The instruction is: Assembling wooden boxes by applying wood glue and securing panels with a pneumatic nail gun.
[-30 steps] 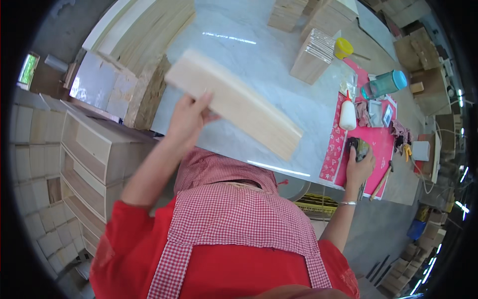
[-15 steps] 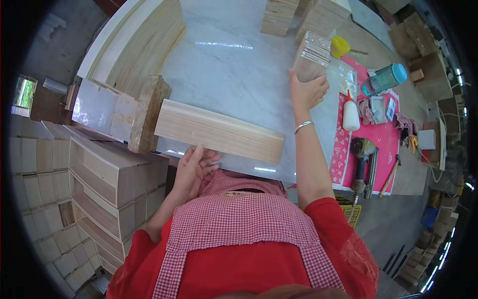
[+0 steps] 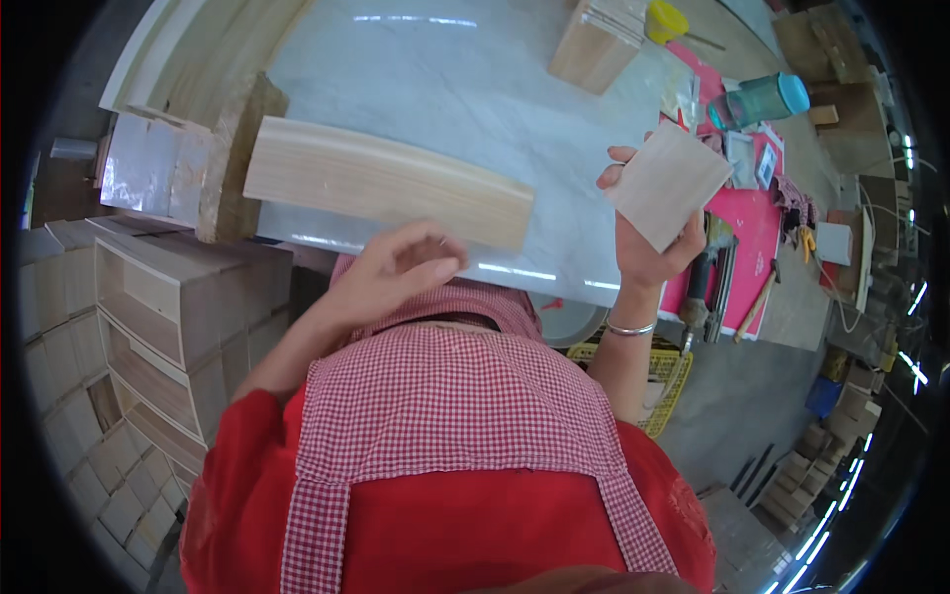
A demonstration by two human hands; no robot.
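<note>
My right hand [image 3: 653,251] grips a small, pale rectangular wooden panel [image 3: 673,186], raised above the table's right side. Its thumb and fingers hold the panel by opposite edges. On the table lies a long wooden board [image 3: 386,183], set at a slant, its left end by a rough, worn wooden block [image 3: 236,163]. My left hand [image 3: 411,262] hovers at the table's front edge just below the board, open, with fingers loosely bent and nothing in them. Toward the far side stands a stack of similar small panels [image 3: 597,47].
Right of the table, a pink mat [image 3: 742,213] bears a nail gun [image 3: 701,287], a hammer [image 3: 757,300] and cloths. A teal bottle [image 3: 757,102] and yellow cup [image 3: 666,20] stand beyond. Drawer-like wooden boxes [image 3: 148,297] are stacked at left; a yellow basket [image 3: 673,396] sits below the table.
My right hand has left the stack, bringing one small panel back toward me. The left hand has lifted slightly and moved right. The whole view has shifted.
</note>
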